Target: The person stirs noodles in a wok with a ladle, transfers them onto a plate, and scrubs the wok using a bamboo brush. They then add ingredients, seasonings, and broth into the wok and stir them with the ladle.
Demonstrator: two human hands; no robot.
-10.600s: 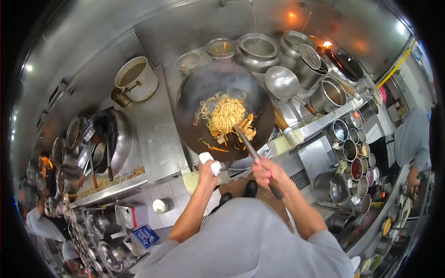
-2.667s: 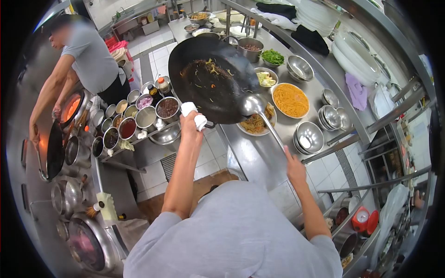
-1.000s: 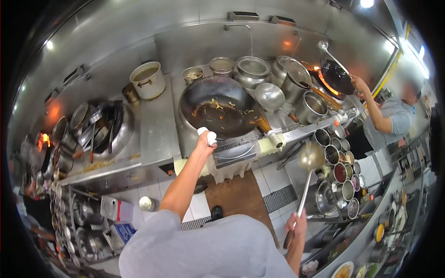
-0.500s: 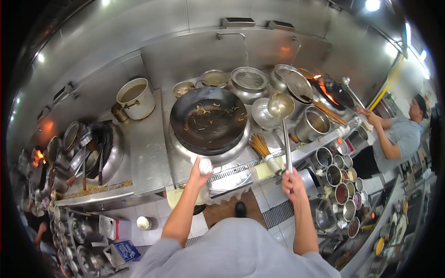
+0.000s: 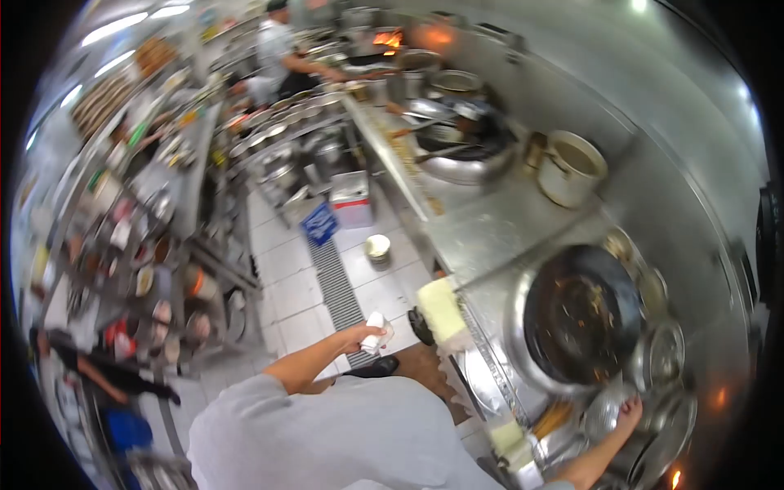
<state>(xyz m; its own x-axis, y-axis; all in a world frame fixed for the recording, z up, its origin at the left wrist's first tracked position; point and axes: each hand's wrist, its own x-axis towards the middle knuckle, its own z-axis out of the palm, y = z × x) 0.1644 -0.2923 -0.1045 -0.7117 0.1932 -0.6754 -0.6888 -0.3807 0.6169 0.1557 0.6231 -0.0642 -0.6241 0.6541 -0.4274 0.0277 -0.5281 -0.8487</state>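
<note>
White cloth [image 5: 374, 331] is bunched in your left hand [image 5: 356, 336], your fingers wrapped around it as you hold it above the tiled floor [image 5: 294, 282], in the head view. Your right hand [image 5: 628, 414] reaches out over the stove, beside a shiny metal utensil [image 5: 603, 411]; blur and angle hide the fingers, so you cannot tell whether they grip anything. Between your hands and the back wall, the dark wok [image 5: 581, 317] sits on its burner ring [image 5: 516, 322], with a few food scraps scattered inside. Near your right forearm lies a bamboo brush [image 5: 553, 419]. Folded pale towel [image 5: 443, 313] rests on the stove's front edge. Farther along the counter stands a tall pot [image 5: 572, 170], with a co-worker [image 5: 279, 51] well apart beyond it.
</note>
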